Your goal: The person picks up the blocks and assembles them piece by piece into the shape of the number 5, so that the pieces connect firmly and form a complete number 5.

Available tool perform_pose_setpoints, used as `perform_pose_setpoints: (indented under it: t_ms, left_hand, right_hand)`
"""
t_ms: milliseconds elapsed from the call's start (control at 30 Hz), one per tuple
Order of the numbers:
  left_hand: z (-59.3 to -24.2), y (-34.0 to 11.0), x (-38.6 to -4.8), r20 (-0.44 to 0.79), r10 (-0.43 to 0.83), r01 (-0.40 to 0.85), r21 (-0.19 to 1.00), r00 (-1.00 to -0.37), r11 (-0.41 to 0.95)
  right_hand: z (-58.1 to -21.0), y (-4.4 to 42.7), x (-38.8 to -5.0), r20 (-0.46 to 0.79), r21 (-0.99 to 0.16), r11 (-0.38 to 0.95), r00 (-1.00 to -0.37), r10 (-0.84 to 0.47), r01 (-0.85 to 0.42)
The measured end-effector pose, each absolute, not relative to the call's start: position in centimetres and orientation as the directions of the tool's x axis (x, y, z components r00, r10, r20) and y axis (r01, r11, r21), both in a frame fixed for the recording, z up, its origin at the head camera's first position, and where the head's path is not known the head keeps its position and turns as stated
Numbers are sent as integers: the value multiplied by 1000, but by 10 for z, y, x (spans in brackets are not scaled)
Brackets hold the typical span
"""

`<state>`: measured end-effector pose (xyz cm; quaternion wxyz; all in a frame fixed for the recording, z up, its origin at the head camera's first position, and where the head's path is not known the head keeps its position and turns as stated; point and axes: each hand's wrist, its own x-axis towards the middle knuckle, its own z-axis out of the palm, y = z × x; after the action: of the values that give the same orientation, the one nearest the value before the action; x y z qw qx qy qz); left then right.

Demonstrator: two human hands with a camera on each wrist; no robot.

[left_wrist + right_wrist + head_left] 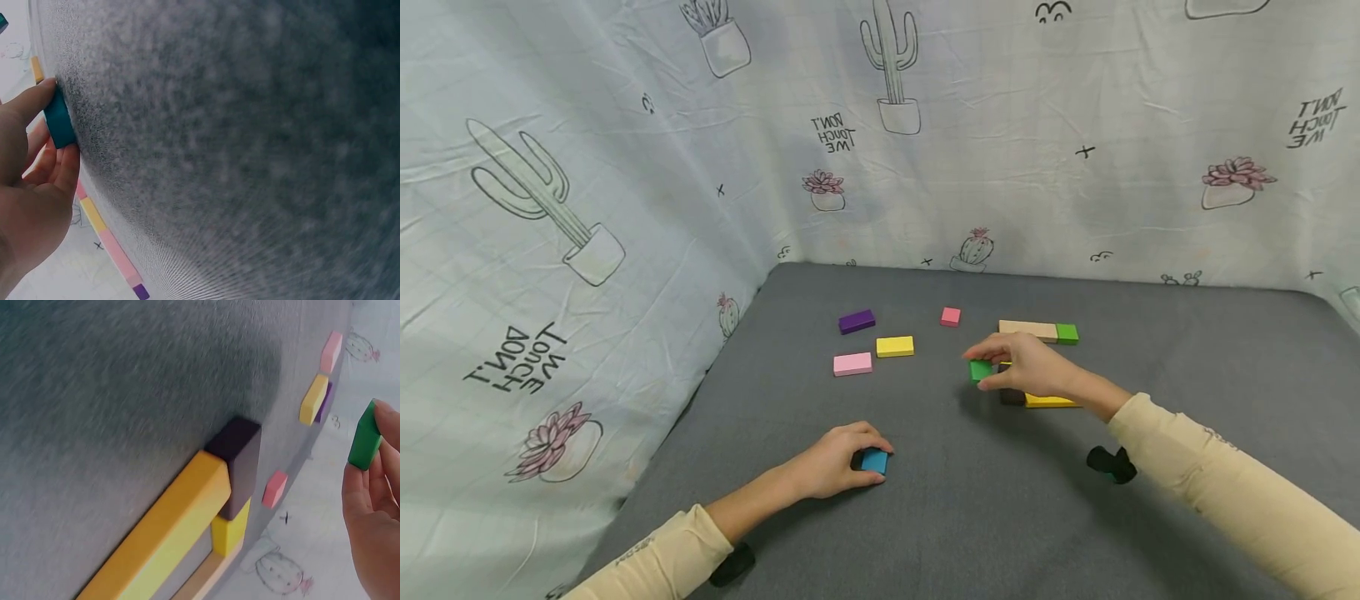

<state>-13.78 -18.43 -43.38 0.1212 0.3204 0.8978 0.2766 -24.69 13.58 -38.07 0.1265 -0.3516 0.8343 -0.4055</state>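
A blue block (874, 461) is pinched between the thumb and fingers of my left hand (838, 461). In the left wrist view the same block (59, 122) looks teal and is at the grey tabletop's surface. My right hand (1028, 367) pinches a small green block (981, 370); the right wrist view shows this block (365, 439) held up off the table. Below and beside that hand lie a long orange-yellow block (165, 528), a dark block (236, 465) against its end, and a yellow block (230, 534). Part of this group is hidden by the hand in the head view.
Behind the right hand lie a tan block (1028, 330) and a bright green block (1067, 333), end to end. Purple (857, 322), yellow (895, 347), pink (853, 364) and small coral (951, 317) blocks lie further left. A cactus-print cloth (1022, 167) hangs behind the table.
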Motion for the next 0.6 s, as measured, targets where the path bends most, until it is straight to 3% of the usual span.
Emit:
perform_pose_setpoints:
  t_ms: [600]
  left_hand:
    - [-433,-182,-138,-32,641,514,566,-767,644]
  right_hand:
    - [-376,199,-250,31,-745,521,-802,-596,-417]
